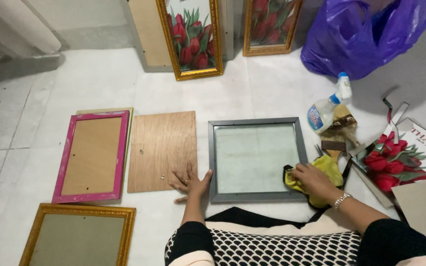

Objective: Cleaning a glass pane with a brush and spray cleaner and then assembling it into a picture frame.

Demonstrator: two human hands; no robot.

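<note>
While a pink frame (pixel 93 156) and a gold frame (pixel 78 235) lie at the far left on the white floor (pixel 99 79), a wooden backing board (pixel 162 150) lies just beside them. Next, the left hand (pixel 191 183) rests flat, fingers spread, touching the grey glass frame (pixel 256 158) at its left edge. At the frame's lower right corner the right hand (pixel 313 179) has its fingers closed on a yellow cloth (pixel 327 167), with a spray bottle (pixel 328 109) beyond.
</note>
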